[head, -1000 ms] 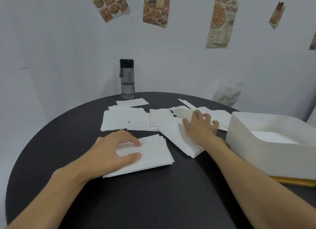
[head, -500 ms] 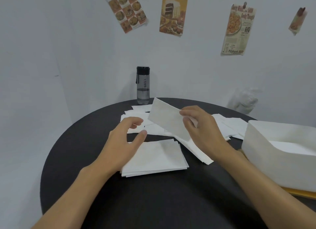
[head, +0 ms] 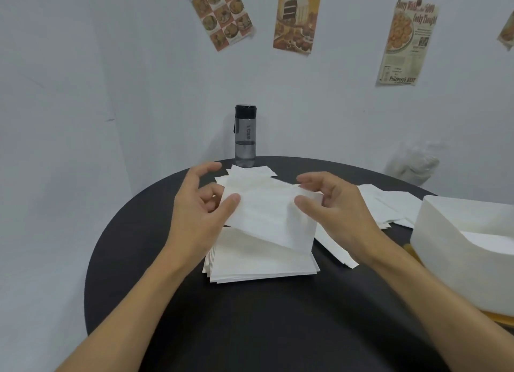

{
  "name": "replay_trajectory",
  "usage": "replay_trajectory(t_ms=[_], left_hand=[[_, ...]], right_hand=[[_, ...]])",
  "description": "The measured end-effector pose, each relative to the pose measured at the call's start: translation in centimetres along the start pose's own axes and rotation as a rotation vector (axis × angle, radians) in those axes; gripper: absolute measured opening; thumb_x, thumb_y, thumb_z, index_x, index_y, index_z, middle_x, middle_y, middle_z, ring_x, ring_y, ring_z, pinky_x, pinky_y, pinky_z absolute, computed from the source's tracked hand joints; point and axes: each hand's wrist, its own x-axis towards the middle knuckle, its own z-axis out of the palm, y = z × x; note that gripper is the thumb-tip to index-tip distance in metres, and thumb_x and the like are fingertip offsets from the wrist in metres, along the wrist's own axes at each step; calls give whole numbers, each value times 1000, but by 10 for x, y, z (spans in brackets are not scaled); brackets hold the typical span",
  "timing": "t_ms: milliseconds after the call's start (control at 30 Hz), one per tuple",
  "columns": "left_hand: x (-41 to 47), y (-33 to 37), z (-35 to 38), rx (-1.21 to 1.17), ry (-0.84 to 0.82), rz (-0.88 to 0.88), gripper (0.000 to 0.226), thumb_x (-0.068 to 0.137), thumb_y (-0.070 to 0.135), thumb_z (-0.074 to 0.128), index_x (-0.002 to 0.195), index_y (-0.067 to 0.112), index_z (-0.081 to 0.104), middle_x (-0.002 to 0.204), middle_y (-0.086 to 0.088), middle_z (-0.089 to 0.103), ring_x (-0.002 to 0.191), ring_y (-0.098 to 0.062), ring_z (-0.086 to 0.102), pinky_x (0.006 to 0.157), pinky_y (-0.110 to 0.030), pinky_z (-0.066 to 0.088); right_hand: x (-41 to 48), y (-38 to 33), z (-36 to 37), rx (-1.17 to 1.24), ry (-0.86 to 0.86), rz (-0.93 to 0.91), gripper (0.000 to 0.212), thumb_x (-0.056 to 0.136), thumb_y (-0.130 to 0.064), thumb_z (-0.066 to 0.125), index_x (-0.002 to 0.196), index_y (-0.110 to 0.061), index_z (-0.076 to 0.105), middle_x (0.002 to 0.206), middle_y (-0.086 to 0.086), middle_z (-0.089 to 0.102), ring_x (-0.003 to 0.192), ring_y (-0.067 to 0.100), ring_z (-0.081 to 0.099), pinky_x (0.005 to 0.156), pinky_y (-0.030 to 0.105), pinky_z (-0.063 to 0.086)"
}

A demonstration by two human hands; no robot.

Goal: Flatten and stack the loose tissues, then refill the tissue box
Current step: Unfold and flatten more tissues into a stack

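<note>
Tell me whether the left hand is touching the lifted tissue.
Touching. Head view shows the left hand pinching the lifted tissue at its left edge.

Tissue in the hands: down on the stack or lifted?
Lifted. Left hand and right hand pinch the tissue by its sides, tilted over the stack; lower-edge contact cannot tell.

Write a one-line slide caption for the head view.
Left hand and right hand pinch one tissue above the stack on the black table; loose tissues and white box alongside.

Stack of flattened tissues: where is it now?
Head view, centre: the stack lies on the black table, beneath the tissue held by the left hand and right hand, left of the white box.
</note>
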Motion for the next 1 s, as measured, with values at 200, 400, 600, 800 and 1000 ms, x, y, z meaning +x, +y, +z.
replay_trajectory(t_ms=[200,400,600,800,1000], left_hand=[[2,1,-4,62,3,-103,38,94,6,64,122,30,53,64,-19,44,58,-24,41,59,-32,40],[-2,2,-1,239,-37,-139,34,93,5,63,120,23,53,51,-7,51,53,0,51,110,-54,40],[0,-4,-4,304,-117,-146,29,92,23,71,115,28,54,61,-2,66,59,-11,51,76,-28,50],[-4,-16,-2,468,-424,-166,16,86,45,74,100,41,68,108,19,67,107,2,59,93,-23,43],[-6,-18,-4,593,-574,-153,38,67,70,62,97,49,69,113,38,55,116,11,52,116,-43,31]], right_hand=[[5,14,-3,-35,-110,186,38,90,-13,70,121,-26,53,70,-1,57,61,17,54,68,28,46],[5,24,-2,-171,-262,240,29,92,-19,66,116,-28,55,68,-1,55,65,18,42,66,31,34],[8,30,-6,-288,-289,229,24,91,-23,67,113,-25,60,65,-8,56,50,6,45,55,18,35],[6,36,-9,-584,-396,173,33,83,-39,74,112,-31,61,90,-11,58,80,8,54,74,22,43],[32,40,-1,-543,-278,41,15,99,-33,54,101,-27,67,109,-20,59,110,9,53,96,29,41]])
